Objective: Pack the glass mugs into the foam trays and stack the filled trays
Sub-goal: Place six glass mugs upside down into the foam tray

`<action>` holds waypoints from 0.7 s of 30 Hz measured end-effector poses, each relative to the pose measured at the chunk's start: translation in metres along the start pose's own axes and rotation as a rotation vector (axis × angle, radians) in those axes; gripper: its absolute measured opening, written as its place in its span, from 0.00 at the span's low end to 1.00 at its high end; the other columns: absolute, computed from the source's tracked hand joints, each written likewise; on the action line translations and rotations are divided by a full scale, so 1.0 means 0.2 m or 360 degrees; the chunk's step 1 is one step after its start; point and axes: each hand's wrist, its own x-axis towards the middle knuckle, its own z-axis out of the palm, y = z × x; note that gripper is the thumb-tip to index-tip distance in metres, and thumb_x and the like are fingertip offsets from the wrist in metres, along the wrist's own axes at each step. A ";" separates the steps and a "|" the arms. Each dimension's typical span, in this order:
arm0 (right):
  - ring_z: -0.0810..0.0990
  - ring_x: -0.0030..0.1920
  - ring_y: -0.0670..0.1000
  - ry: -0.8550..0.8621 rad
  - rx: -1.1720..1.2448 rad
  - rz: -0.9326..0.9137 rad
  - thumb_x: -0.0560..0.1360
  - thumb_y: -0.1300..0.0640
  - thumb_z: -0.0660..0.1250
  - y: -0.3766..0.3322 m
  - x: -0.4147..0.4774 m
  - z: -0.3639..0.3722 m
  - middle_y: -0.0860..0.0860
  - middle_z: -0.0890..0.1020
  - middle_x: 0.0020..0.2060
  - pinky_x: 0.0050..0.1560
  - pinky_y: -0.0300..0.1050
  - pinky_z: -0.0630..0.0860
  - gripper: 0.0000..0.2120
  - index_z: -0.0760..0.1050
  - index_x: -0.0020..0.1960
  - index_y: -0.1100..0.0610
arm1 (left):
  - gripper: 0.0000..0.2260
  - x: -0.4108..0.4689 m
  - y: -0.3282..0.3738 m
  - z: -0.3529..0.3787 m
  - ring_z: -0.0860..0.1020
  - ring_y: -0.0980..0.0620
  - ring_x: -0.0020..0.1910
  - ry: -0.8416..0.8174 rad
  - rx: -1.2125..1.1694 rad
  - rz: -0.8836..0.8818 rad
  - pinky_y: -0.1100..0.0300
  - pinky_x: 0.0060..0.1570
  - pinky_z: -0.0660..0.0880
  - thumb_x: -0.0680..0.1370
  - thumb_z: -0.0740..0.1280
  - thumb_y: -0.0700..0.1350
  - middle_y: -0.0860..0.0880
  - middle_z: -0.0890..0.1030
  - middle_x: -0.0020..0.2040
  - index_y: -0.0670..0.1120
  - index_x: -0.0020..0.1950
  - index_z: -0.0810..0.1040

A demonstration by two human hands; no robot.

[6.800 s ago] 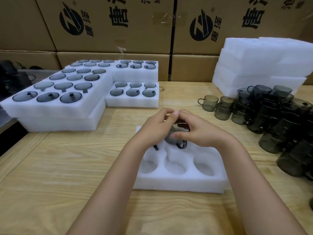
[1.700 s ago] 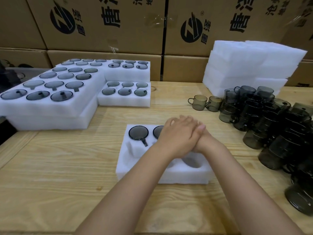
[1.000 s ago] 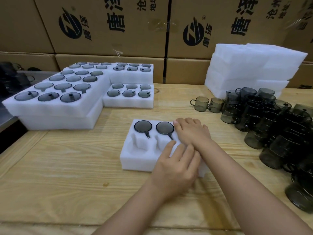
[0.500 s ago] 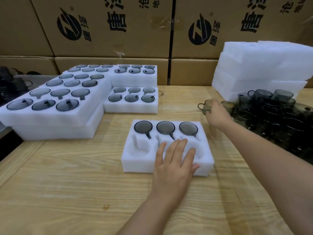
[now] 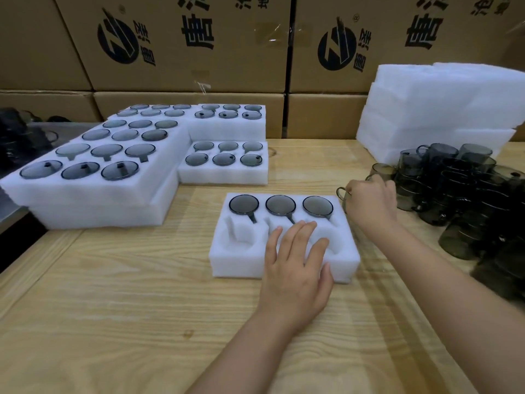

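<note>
Left grip (image 5: 295, 268) spread flat on foam tray (image 5: 238, 260), three mugs (image 5: 280, 205) in its far row, right grip (image 5: 370, 203) curled round a loose mug (image 5: 345, 206) on the bench (image 5: 142, 294).

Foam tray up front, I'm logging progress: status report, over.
Left hand flat on foam tray. Right hand grips loose mug beside it. Back row holds three mugs; visible front pockets empty. Nothing in the way.

Bare table (image 5: 113, 308) lies open in front and left of the centre tray (image 5: 241, 260). Filled trays (image 5: 93, 194) close the left rear, crowded mugs (image 5: 468, 200) the right, a foam stack (image 5: 443, 109) and cartons (image 5: 184, 52) the back. The left hand (image 5: 295, 268) covers two front pockets; the right hand (image 5: 369, 203), gripping a mug (image 5: 346, 204), fills the gap at the tray's right.
</note>
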 end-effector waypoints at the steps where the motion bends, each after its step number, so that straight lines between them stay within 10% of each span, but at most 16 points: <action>1: 0.71 0.52 0.58 0.0039 0.0050 0.0030 0.72 0.63 0.62 0.00 -0.07 -0.02 0.56 0.82 0.40 0.49 0.49 0.58 0.10 0.80 0.48 0.57 | 0.15 0.00 0.00 0.00 0.76 0.44 0.62 -0.0001 -0.0002 -0.0001 0.45 0.65 0.63 0.72 0.63 0.47 0.43 0.78 0.61 0.44 0.54 0.81; 8: 0.74 0.45 0.59 0.0335 0.0300 0.0283 0.71 0.64 0.65 -0.01 -0.52 -0.11 0.55 0.83 0.36 0.54 0.51 0.58 0.06 0.81 0.41 0.59 | 0.14 0.00 0.00 -0.01 0.79 0.46 0.58 -0.0011 -0.0036 -0.0008 0.45 0.65 0.62 0.73 0.62 0.47 0.45 0.82 0.54 0.43 0.50 0.82; 16: 0.65 0.64 0.61 0.0184 0.0621 0.0368 0.72 0.54 0.68 0.03 -0.55 -0.10 0.58 0.71 0.61 0.62 0.54 0.63 0.11 0.79 0.53 0.56 | 0.13 0.00 -0.01 -0.01 0.79 0.47 0.56 -0.0034 -0.0084 0.0018 0.47 0.66 0.62 0.74 0.61 0.48 0.47 0.82 0.50 0.43 0.49 0.82; 21: 0.72 0.60 0.59 0.0115 0.0928 0.0383 0.72 0.58 0.68 0.03 -0.54 -0.11 0.56 0.74 0.58 0.57 0.48 0.69 0.17 0.75 0.61 0.56 | 0.14 0.00 0.00 -0.01 0.79 0.47 0.56 -0.0044 -0.0076 0.0012 0.47 0.66 0.62 0.74 0.61 0.49 0.48 0.82 0.50 0.43 0.51 0.82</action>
